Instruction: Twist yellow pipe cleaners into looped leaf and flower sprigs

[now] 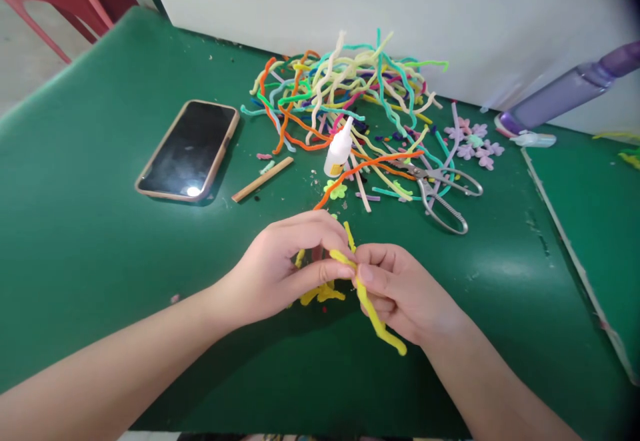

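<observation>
A yellow pipe cleaner (373, 314) is pinched between both hands above the green table. My left hand (295, 261) grips it with thumb and fingers near its bent upper part. Right beside it, my right hand (395, 287) pinches the same piece, and its long end slants down toward me. Another short yellow end sticks up between the hands. Behind and below my left hand lie more yellow pieces (323, 293), partly hidden by the fingers. An orange pipe cleaner (370, 166) runs from the pile to just behind my left hand.
Beyond the hands are a tangled pipe cleaner pile (350, 81), a white glue bottle (340, 151), scissors (440, 191) and a wooden stick (263, 179). A phone (190, 147) lies left. At right are pastel flowers (475, 141) and a purple bottle (560, 97) against the white wall.
</observation>
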Motion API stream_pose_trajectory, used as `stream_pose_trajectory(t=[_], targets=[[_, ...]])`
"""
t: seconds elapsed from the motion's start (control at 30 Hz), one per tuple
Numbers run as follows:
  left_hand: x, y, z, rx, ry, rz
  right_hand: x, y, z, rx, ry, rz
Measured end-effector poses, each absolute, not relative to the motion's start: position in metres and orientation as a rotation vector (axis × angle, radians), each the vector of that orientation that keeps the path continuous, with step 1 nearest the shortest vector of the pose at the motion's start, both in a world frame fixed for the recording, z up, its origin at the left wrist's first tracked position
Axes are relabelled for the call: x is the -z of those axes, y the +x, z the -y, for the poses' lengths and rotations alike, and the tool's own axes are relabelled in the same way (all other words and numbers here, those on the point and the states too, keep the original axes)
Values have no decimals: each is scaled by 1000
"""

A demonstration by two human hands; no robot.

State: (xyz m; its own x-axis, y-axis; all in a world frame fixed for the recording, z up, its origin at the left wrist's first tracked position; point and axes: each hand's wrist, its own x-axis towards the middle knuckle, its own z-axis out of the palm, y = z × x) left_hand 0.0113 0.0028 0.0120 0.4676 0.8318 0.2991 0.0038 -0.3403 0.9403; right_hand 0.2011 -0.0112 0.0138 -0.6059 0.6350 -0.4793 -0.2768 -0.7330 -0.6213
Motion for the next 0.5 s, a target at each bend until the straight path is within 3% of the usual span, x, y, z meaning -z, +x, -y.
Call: stream_pose_trajectory(t=[0.2,0.5], targets=[[-12,12,-4,-919,1353,-720,-16,199,12,-2167,-1093,826],[-13,12,-3,-793,1314,-816,-28,196,21,-1267,-1407,1759]])
